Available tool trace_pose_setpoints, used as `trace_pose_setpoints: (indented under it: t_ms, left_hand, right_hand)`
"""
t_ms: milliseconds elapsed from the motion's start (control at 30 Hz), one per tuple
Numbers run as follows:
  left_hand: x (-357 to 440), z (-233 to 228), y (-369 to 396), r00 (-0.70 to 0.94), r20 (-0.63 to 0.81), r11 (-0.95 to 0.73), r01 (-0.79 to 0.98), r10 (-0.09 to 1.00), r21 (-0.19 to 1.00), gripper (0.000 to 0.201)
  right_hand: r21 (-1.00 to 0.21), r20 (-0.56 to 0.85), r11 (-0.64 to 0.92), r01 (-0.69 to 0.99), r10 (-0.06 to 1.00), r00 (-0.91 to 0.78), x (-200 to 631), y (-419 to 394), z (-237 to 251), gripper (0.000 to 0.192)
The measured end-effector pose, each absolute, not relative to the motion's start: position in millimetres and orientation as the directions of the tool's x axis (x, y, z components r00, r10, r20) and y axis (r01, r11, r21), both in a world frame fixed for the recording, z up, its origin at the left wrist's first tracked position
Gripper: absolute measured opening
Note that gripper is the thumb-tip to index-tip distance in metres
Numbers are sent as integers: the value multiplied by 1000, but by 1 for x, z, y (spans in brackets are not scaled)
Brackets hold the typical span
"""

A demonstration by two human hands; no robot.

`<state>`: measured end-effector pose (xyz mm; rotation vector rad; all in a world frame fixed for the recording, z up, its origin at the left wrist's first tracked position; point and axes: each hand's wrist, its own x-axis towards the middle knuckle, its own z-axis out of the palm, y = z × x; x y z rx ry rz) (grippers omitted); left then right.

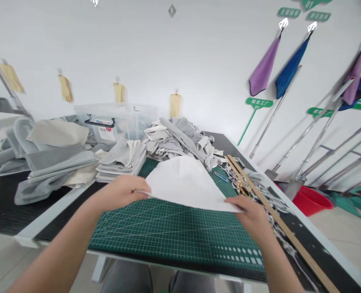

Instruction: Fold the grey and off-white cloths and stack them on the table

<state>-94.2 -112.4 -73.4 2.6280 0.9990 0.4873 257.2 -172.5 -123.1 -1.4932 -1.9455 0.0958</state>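
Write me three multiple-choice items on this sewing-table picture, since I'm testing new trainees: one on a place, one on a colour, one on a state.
1. Where does the wooden stick lie?
A. right of the cutting mat
B. left of the mat
C. on the floor

2. What colour is the cutting mat?
A. red
B. green
C. yellow

3. How is the white fabric piece held?
A. by one hand only
B. by neither hand
C. by both hands at its near edge

Answers:
1. A: the stick runs along the table's right side, beside the mat.
2. B: the mat is dark green with a pale grid.
3. C: the left hand and right hand each grip a near corner.
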Motion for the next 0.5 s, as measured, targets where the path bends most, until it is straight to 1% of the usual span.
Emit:
trace_pose_setpoints:
  t_ms: [67,133,233,300,367,433,500]
  left_hand:
    - [-99,-106,-124,716,64,-664,606,695,438,17]
    - [-103,-137,-134,711,-47,-610,634,702,476,15]
    - [-109,-171,-144,719,-170,-550,642,674,535,12]
    - [-113,-183,-147,725,-213,-512,634,655,580,10]
    - [-116,-187,-148,735,-230,-488,617,638,618,9]
    - [-119,-184,-149,755,-246,-464,589,608,661,14]
    - [-121,-179,-151,784,-276,-421,552,556,720,23]
  right_hand:
    - [-510,289,256,821,950,-117,258,-190,-155,21]
    - [-559,113,151,815,988,-106,255,-207,-180,16]
    - [-613,-102,73,787,980,-171,247,-227,-200,14]
    - [-657,-181,63,751,954,-238,243,-236,-203,16]
    - [-691,-231,33,722,936,-264,244,-242,-202,18]
    - [-705,-283,-30,708,928,-243,247,-247,-198,18]
    - [-704,-339,-111,702,921,-194,252,-254,-195,15]
